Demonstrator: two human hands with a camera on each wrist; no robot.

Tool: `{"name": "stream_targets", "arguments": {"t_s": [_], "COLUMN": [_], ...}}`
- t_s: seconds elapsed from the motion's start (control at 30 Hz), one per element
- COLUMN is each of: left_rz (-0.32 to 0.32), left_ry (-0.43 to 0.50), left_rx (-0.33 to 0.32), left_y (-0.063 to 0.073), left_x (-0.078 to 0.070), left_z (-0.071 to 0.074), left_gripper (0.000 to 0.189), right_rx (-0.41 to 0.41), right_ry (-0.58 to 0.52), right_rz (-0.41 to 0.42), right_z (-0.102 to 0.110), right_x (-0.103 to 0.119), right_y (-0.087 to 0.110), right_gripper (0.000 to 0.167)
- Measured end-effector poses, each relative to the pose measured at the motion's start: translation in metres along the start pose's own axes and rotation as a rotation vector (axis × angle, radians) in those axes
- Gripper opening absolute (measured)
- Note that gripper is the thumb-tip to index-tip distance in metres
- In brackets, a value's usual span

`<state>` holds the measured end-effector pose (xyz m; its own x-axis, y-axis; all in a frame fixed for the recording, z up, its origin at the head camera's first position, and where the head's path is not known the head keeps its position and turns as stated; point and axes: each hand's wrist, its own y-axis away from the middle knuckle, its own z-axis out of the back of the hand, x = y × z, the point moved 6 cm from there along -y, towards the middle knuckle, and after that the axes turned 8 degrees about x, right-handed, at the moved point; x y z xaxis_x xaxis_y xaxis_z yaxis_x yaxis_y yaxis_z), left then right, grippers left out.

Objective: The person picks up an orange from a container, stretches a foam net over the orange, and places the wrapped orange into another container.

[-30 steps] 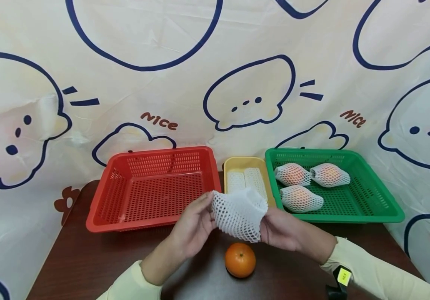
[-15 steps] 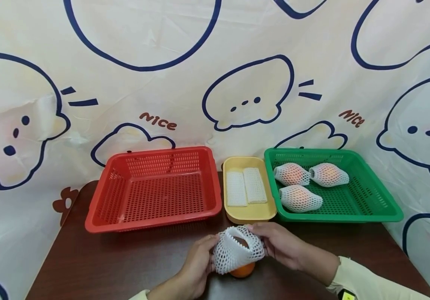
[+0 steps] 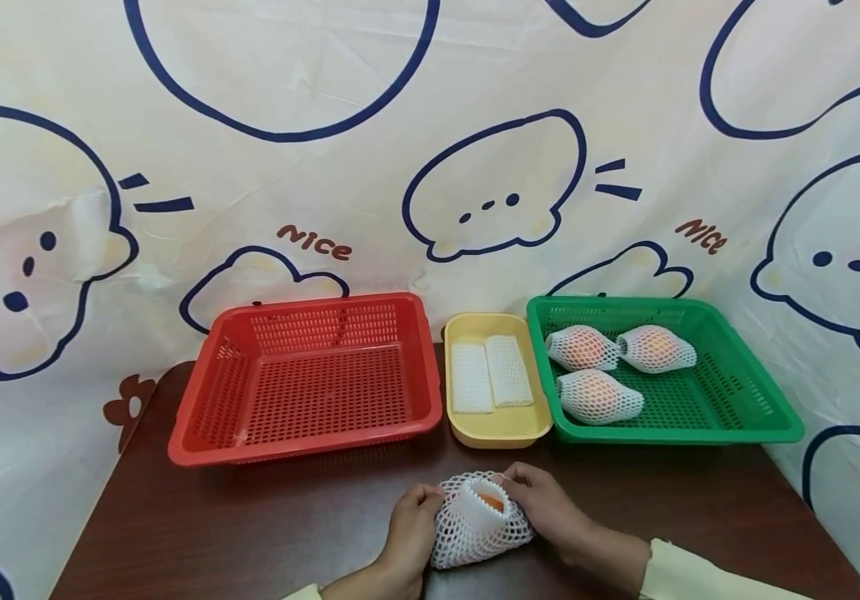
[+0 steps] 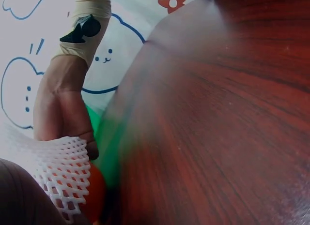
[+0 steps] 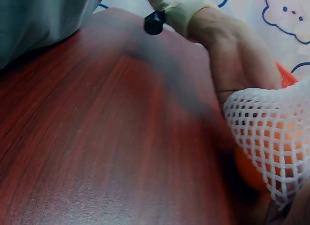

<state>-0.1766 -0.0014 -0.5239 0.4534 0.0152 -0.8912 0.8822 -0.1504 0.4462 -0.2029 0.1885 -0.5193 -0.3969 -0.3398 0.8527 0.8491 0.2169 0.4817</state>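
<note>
A white foam fruit net (image 3: 467, 533) is stretched over an orange (image 3: 492, 501) on the table, just in front of the yellow tray. My left hand (image 3: 409, 533) pinches the net's left edge, and my right hand (image 3: 550, 512) pinches its upper right edge. Through the net's narrow opening a bit of orange peel shows in the head view. From the left wrist, the orange (image 4: 95, 193) bulges out below the net (image 4: 65, 172). The right wrist view also has the orange (image 5: 249, 169) partly under the mesh (image 5: 264, 133).
A red basket (image 3: 306, 433) stands at the back left. Beside it, a yellow tray (image 3: 501, 429) holds two flat foam nets (image 3: 508, 371). The green basket (image 3: 737, 433) at the right contains three netted fruits (image 3: 598, 397). Dark wooden table (image 3: 250, 533) lies in front.
Both hands have come down toward me with the net, from above the orange to around it. The orange, bare on the table a second ago, is now mostly covered by the net.
</note>
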Motion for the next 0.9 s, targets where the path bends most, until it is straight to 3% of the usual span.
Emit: {"name": "stream_targets", "arguments": {"t_s": [0.17,0.33,0.57,0.67,0.9], "left_rz": [-0.021,-0.070,-0.118,-0.107,-0.108], "left_ry": [-0.027,-0.091,-0.296,-0.360,-0.326], "left_rx": [-0.018,-0.042,-0.068,-0.064,-0.053], "left_y": [-0.003,-0.002,-0.002,-0.003,-0.005], "left_x": [0.006,0.007,0.006,0.007,0.007], "left_z": [-0.001,-0.001,-0.003,-0.005,-0.007], "left_gripper": [0.016,0.017,0.018,0.019,0.019], "right_rx": [-0.062,-0.115,-0.173,-0.176,-0.158], "right_ry": [0.018,0.038,0.176,0.182,0.155], "right_rz": [-0.022,0.045,0.077,0.098,0.107], "right_z": [-0.003,-0.009,-0.011,-0.012,-0.014], "right_x": [-0.010,-0.011,-0.007,-0.006,-0.005], "right_y": [-0.002,-0.001,0.002,0.005,0.004], "right_gripper": [0.024,0.024,0.022,0.022,0.025]}}
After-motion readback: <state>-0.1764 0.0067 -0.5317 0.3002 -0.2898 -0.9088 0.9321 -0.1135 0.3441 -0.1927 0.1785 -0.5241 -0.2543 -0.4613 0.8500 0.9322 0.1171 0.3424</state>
